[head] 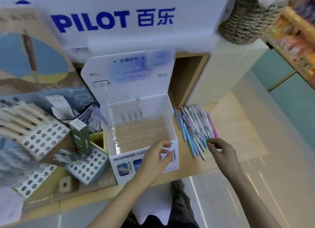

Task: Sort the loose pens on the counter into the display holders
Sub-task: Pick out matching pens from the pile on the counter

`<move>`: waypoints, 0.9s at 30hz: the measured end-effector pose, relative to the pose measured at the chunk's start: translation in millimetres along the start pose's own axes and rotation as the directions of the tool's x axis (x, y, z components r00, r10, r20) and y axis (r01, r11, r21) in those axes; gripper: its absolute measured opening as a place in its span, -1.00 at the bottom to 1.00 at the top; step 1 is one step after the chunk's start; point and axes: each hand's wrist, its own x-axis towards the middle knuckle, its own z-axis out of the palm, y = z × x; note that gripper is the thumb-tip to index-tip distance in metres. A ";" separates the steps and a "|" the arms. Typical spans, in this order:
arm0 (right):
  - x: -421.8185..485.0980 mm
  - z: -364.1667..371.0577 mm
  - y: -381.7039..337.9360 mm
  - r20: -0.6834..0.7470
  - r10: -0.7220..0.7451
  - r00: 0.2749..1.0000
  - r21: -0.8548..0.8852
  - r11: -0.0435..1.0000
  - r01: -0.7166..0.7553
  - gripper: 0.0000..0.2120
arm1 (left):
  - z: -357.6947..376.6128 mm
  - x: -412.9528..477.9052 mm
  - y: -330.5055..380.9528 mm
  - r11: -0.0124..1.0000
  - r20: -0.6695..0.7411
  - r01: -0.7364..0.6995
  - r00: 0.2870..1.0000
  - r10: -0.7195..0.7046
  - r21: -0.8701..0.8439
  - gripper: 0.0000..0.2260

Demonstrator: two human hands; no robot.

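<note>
Curving the left hand (154, 161) over the front wall of the display box (119, 161), fingers above the rim and thumb against the printed face; impossible to tell whether gripping it or only touching. Reaching the right hand (223, 152) to the near ends of the loose pens (196, 125), fingertips loosely bent right at them; impossible to tell whether pinching one.

Working over a pale wooden tabletop (238, 128), beneath a big white sign (110, 21) with blue lettering. Facing the white display box at the centre of the tabletop, lid up, perforated floor mostly bare, with a few pale pens (131, 113), blurred, standing along its back row. Looking down on the loose pens lying in a flat bundle just right of the box: blue, white, lilac, pink. Passing over several holders (42, 140) with round holes and a green carton (80, 135) crowding the left side, and a woven basket (245, 23) at upper right.
</note>
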 end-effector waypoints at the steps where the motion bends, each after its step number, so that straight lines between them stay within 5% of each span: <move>1: 13.3 -7.6 13.5 0.010 0.036 0.999 0.005 0.999 -0.036 -0.89 | 16.2 12.5 3.3 0.999 0.003 0.038 0.999 -0.038 -0.011 -0.81; 6: 88.7 -33.7 61.5 0.049 0.165 0.985 0.033 0.986 -0.166 -0.74 | 93.5 74.0 16.6 0.993 0.011 0.115 0.993 -0.115 -0.011 -0.53; 9: 121.9 -34.0 77.6 0.122 0.216 0.969 0.049 0.974 -0.223 -0.59 | 117.2 116.5 19.0 0.993 -0.172 0.094 0.982 -0.082 0.066 -0.46; 14: 146.9 -24.9 84.1 0.197 0.177 0.964 0.090 0.976 -0.197 -0.59 | 110.7 173.3 9.8 0.956 -0.531 0.292 0.811 -0.245 0.005 -0.81; 17: 149.5 -15.1 80.7 0.244 0.128 0.961 0.106 0.982 -0.158 -0.67 | 103.2 186.2 2.2 0.891 -0.583 0.446 0.748 -0.316 0.089 -0.77; 22: 151.0 -8.1 81.8 0.272 0.104 0.957 0.110 0.984 -0.138 -0.70 | 100.2 191.3 -1.3 0.806 -0.509 0.505 0.804 -0.308 0.309 -0.81; 27: 150.6 -11.4 82.5 0.257 0.092 0.962 0.124 0.984 -0.127 -0.67 | 102.3 181.4 -5.0 0.771 -0.488 0.527 0.809 -0.327 0.358 -0.76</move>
